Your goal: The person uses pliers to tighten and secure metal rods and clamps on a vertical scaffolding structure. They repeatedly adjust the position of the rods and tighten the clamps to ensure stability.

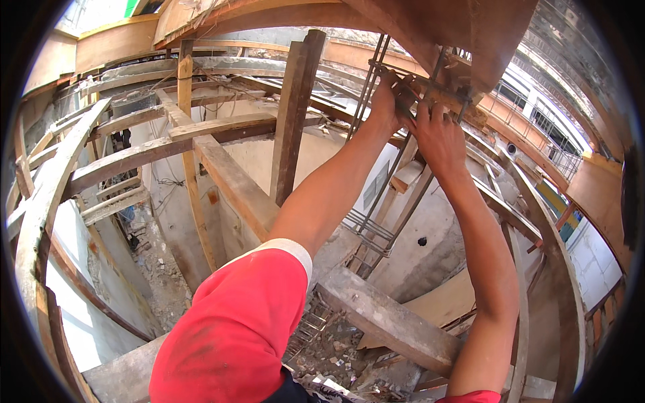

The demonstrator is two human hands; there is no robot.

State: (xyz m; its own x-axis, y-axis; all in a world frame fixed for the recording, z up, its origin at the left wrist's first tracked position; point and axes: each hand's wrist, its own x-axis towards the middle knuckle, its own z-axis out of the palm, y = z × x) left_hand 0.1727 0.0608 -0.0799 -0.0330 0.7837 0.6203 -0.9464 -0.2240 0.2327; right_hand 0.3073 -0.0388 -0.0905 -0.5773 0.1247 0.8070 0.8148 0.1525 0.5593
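Note:
Both my arms reach up to a cage of steel reinforcing bars (368, 94) beneath brown formwork boards (437, 27). My left hand (384, 104) is closed at the cage, its fingers curled beside a small dark piece; what they grip is hard to make out. Close by on the right, my right hand (437, 134) has bent fingers pressed together just below a horizontal steel bar (440, 88). Whatever its fingertips pinch is hidden by the hand.
Left of my arms stands a dark upright timber post (295, 114), with wooden beams (235, 181) crossing around it. A thick grey beam (390, 319) passes below my arms. Far beneath lies rubble (336, 349) between plastered walls (430, 235). Curved boards (537, 221) run along the right.

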